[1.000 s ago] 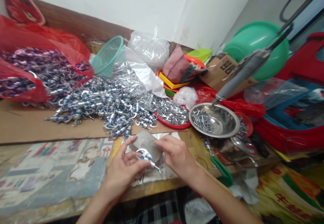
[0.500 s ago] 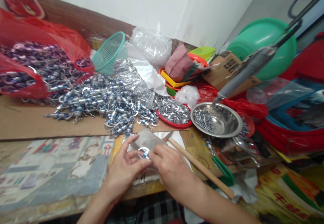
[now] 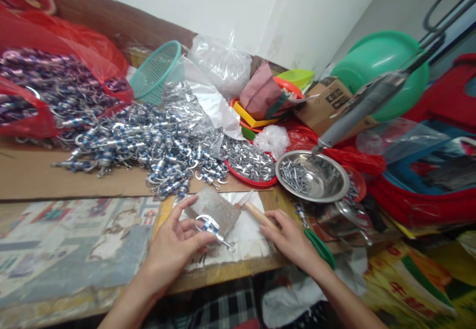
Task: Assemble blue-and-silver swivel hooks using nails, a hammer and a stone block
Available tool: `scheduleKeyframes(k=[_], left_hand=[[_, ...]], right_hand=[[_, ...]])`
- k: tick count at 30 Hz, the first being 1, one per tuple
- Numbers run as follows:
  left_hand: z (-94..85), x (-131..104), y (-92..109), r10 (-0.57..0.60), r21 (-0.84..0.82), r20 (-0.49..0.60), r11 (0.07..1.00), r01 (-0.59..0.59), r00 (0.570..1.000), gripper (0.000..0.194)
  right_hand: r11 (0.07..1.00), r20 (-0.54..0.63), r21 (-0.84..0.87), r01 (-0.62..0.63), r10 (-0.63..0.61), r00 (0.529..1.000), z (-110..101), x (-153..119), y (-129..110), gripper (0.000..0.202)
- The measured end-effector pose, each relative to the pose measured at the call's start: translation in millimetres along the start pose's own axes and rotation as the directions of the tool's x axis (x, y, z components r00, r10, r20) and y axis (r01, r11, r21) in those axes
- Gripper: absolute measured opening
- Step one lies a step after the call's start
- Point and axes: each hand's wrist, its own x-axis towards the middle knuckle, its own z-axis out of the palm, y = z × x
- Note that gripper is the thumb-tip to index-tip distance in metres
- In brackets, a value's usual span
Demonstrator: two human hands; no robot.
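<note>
My left hand [image 3: 176, 235] pinches a small silver metal hook piece [image 3: 212, 228] between thumb and fingers. It has a curved hook, blue bands and a shank with an eye at its end, pointing right. Behind the piece lies a flat grey metal block [image 3: 219, 210] on white cloth or paper [image 3: 241, 249]. My right hand [image 3: 288, 235] is closed round the wooden handle of what looks like a hammer [image 3: 258, 215]; its metal head rests beside the block. The rest of the handle is hidden under the hand.
A heap of similar hook pieces [image 3: 148, 140] lies on cardboard at left, near a red plastic bag [image 3: 33, 121]. Behind the block are a red tray of flat metal bits [image 3: 253, 163] and a steel bowl of pins [image 3: 334, 180]. A grey rod tool [image 3: 357, 111] slants over the bowl.
My right hand has left the hook piece, moved right and closed on the hammer handle. The left hand keeps the piece, whose eye end now shows. The view has shifted slightly.
</note>
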Motion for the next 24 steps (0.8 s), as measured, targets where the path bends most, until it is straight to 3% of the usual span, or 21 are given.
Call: scheduleKeyframes(k=[3,6,8,12,15,17,19,21,24], left_hand=[[1.0,-0.6,0.5,-0.003,0.007,-0.011,1.0,0.003,1.0,0.087],[1.4,-0.6,-0.6,0.009,0.015,-0.019,1.0,-0.009,1.0,0.085],[1.0,-0.6,-1.2,0.017,0.01,-0.021,1.0,-0.016,1.0,0.086],[-2.1,-0.3,-1.1,0.012,0.01,-0.014,1.0,-0.011,1.0,0.088],[-2.8,0.8,-1.6,0.013,0.008,-0.024,1.0,-0.013,1.0,0.09],[0.1,1.2,-2.0,0.023,0.0,-0.011,1.0,-0.023,1.0,0.09],[4.1,0.0,-0.6,0.015,-0.001,0.01,1.0,-0.015,1.0,0.089],[2.6,-3.5,4.6,0.002,0.007,0.012,1.0,-0.003,1.0,0.089],[-28.8,-11.8,19.2,0.07,0.071,-0.118,0.996,-0.062,0.991,0.081]], right_hand=[[0.984,-0.178,0.078,0.159,-0.143,0.974,-12.7,-11.1,-24.5,0.021],[0.916,-0.368,0.065,0.396,-0.347,0.863,-22.1,-21.3,-49.6,0.041],[0.886,-0.356,0.021,0.463,-0.426,0.831,-22.1,-26.1,-58.4,0.05],[0.904,-0.071,-0.029,0.428,-0.429,0.901,-13.6,-31.8,-59.7,0.051],[0.897,-0.183,-0.02,0.441,-0.437,0.881,-9.7,-35.4,-60.6,0.053],[0.892,-0.173,-0.018,0.452,-0.448,0.877,-8.2,-35.8,-62.9,0.053],[0.913,-0.085,0.022,0.407,-0.404,0.911,-5.9,-31.7,-61.9,0.049],[0.943,-0.09,0.093,0.32,-0.312,0.946,-2.6,-22.0,-52.3,0.043],[0.978,-0.163,0.152,0.144,-0.119,0.98,2.4,-2.5,-20.8,0.04]])
